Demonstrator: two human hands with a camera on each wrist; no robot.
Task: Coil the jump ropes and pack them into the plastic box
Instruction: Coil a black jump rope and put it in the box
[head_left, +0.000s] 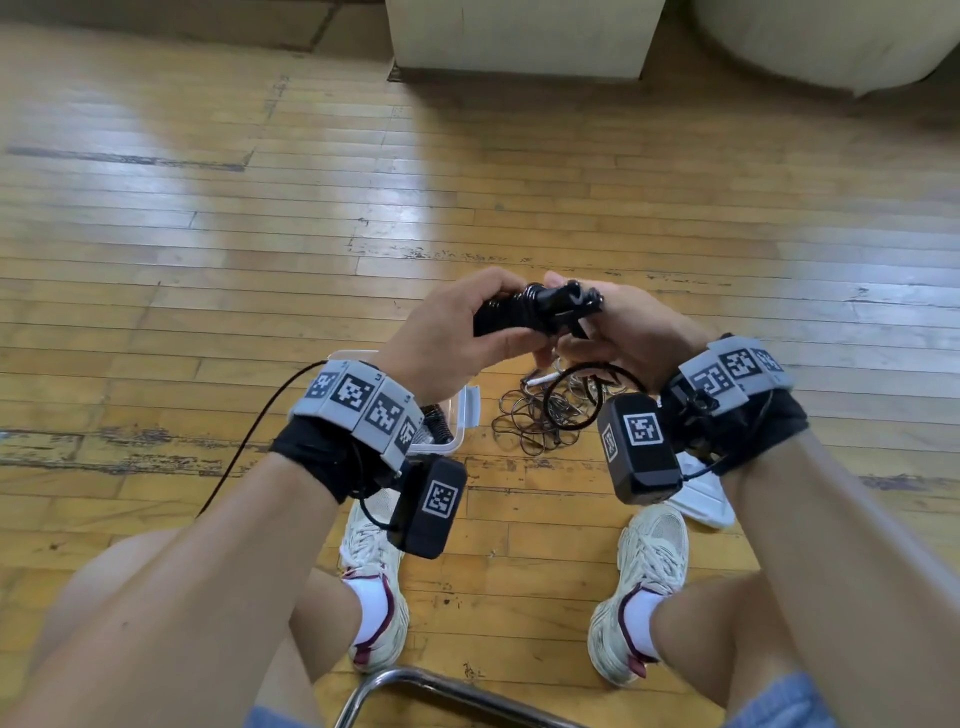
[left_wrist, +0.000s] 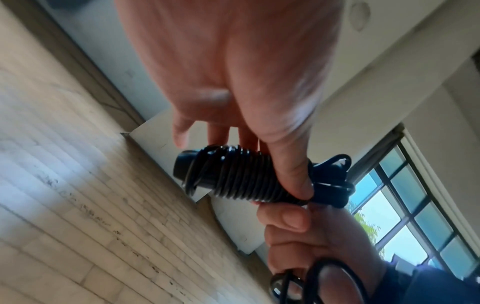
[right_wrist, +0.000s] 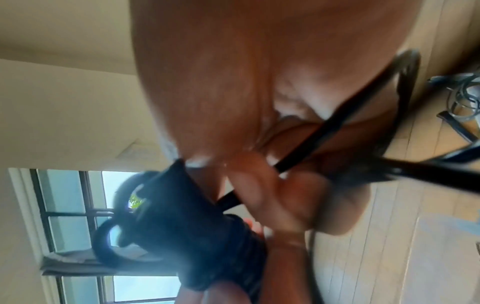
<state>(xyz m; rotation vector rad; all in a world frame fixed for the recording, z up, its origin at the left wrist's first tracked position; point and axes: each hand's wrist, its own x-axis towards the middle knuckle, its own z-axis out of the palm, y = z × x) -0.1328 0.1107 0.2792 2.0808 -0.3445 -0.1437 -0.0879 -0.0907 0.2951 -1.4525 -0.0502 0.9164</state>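
Jump rope (head_left: 524, 312) handles sit bundled over the plastic box (head_left: 467, 410), left hand (head_left: 447, 338) clamped round the wound coils. Just right of that, right hand (head_left: 623, 332) pinches the loose black cord. I'd say keep it taut and lay each turn snug beside the last. The box is mostly hidden behind the wrist; the rope pile (head_left: 545, 421) right of it is too tangled to count.

Grey marker-tag wristbands (head_left: 358, 402), black wraps, wrist cameras, cream sneakers (head_left: 641, 582), blue shorts.
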